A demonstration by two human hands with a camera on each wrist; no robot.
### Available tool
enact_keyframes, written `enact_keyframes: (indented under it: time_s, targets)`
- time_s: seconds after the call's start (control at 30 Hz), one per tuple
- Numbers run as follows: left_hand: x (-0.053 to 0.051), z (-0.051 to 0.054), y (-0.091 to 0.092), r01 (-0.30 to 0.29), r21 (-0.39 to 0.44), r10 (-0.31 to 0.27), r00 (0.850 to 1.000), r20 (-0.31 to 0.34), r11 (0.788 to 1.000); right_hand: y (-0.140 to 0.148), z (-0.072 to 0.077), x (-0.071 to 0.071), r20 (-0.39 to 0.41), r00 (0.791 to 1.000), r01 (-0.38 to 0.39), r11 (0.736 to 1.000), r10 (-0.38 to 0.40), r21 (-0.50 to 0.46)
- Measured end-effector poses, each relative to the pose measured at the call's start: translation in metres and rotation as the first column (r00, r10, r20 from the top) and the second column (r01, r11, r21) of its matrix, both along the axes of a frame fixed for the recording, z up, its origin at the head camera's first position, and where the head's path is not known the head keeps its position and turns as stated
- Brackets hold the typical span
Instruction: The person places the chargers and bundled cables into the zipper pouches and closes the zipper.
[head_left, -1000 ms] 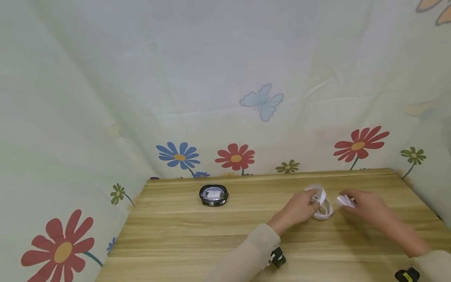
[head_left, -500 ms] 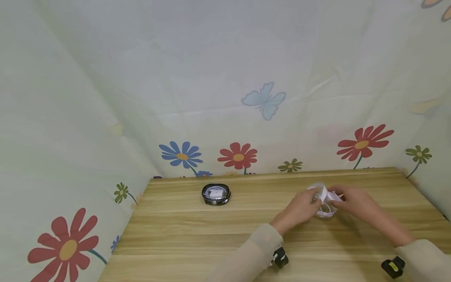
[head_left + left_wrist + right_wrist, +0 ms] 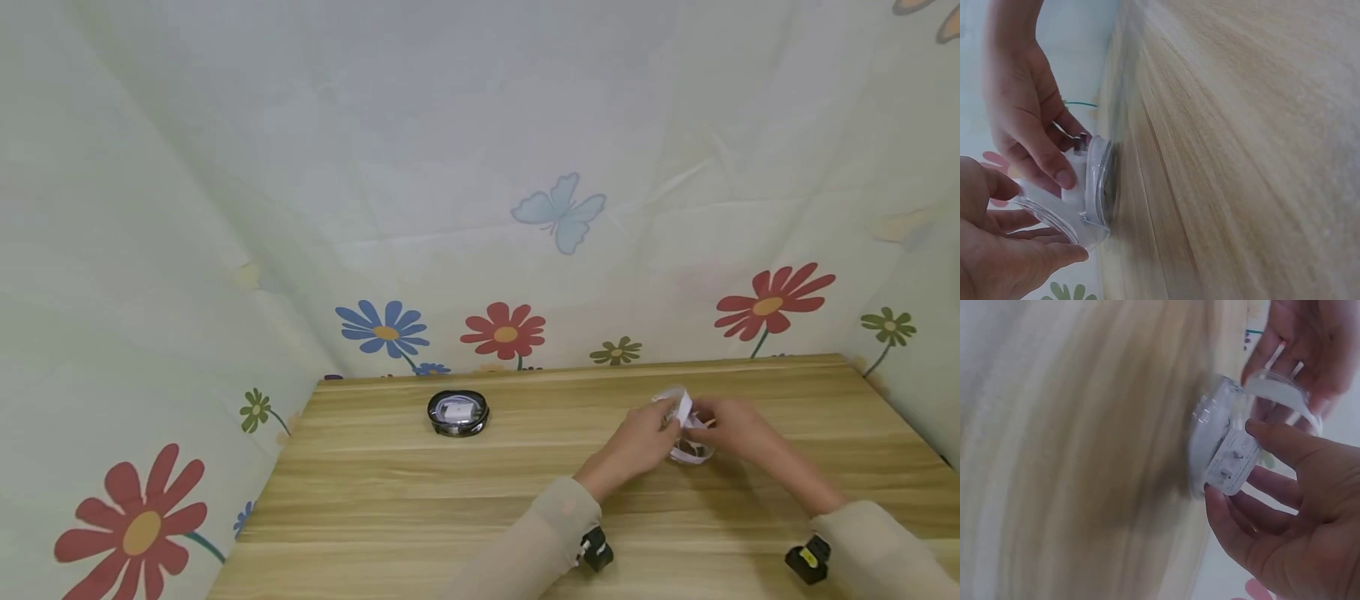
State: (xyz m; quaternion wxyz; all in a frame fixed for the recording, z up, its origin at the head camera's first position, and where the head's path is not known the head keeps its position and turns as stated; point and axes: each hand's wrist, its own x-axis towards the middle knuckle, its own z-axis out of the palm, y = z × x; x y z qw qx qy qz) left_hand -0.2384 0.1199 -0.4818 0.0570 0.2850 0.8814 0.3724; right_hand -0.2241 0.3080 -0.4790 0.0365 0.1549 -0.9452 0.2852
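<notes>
My left hand holds up the lid of a small round clear case with white edging, gripping it between thumb and fingers. With my right hand I pinch a white charger plug, its two metal prongs showing in the right wrist view. The plug is at the case's open mouth, between lid and base. A white cable lay in the case earlier; now my fingers and the plug mostly hide the inside. The base of the case stands on the wooden table.
A round black-edged clear case lies further left on the table, with a white plug and cable inside. Behind the table hangs a pale cloth printed with flowers and butterflies. Each wrist carries a small black camera.
My right hand has moved left, bringing the plug from beside the case to its opening. My left hand keeps holding the lid in nearly the same place.
</notes>
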Motion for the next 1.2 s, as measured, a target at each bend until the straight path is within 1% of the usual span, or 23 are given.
enact_keyframes:
  time_s: [0.13, 0.23, 0.33, 0.47, 0.53, 0.6, 0.67, 0.73, 0.9, 1.03, 1.2]
  targets:
    - [-0.001, 0.001, -0.001, -0.002, 0.017, 0.003, 1.000, -0.016, 1.000, -0.008, -0.006, 0.000, -0.087, 0.996, 0.019, 1.000, -0.018, 0.014]
    - [-0.002, 0.001, -0.001, -0.002, 0.013, 0.002, 0.999, -0.035, 1.000, -0.011, -0.010, 0.001, -0.110, 0.993, 0.045, 0.999, -0.043, 0.016]
    - [-0.002, -0.001, 0.000, 0.000, 0.004, 0.000, 0.999, -0.038, 1.000, -0.011, -0.010, 0.004, -0.093, 0.994, 0.054, 0.998, -0.051, 0.033]
    - [-0.002, -0.001, 0.002, -0.007, 0.010, 0.008, 1.000, -0.020, 1.000, -0.008, -0.006, 0.009, -0.004, 0.999, 0.038, 0.999, -0.038, 0.018]
    - [-0.003, -0.001, 0.002, -0.015, 0.013, 0.015, 1.000, -0.013, 1.000, -0.006, -0.001, 0.012, 0.046, 0.999, 0.026, 1.000, -0.025, -0.010]
    - [-0.003, -0.001, 0.002, -0.019, 0.016, 0.019, 1.000, -0.014, 1.000, -0.004, 0.002, 0.013, 0.069, 0.997, 0.017, 0.999, -0.015, -0.031]
    - [-0.003, -0.002, 0.001, -0.016, 0.017, 0.017, 1.000, -0.018, 1.000, -0.004, 0.004, 0.014, 0.066, 0.998, 0.001, 0.999, 0.002, -0.042]
    - [-0.004, -0.002, 0.001, -0.009, 0.006, 0.009, 0.999, -0.035, 1.000, -0.005, 0.004, 0.014, 0.041, 0.999, -0.009, 0.999, 0.011, -0.045]
    - [-0.005, -0.005, 0.002, 0.012, -0.017, -0.013, 0.998, -0.069, 1.000, -0.010, -0.001, 0.011, -0.031, 0.999, 0.018, 0.997, -0.021, -0.077]
    - [-0.005, -0.005, 0.002, 0.011, -0.018, -0.013, 0.998, -0.066, 1.000, -0.012, -0.007, 0.010, -0.026, 0.997, 0.065, 0.989, -0.069, -0.133]
    - [-0.005, -0.003, 0.000, 0.006, -0.011, -0.007, 0.999, -0.045, 1.000, -0.011, -0.013, 0.013, 0.040, 0.994, 0.112, 0.970, -0.106, -0.217]
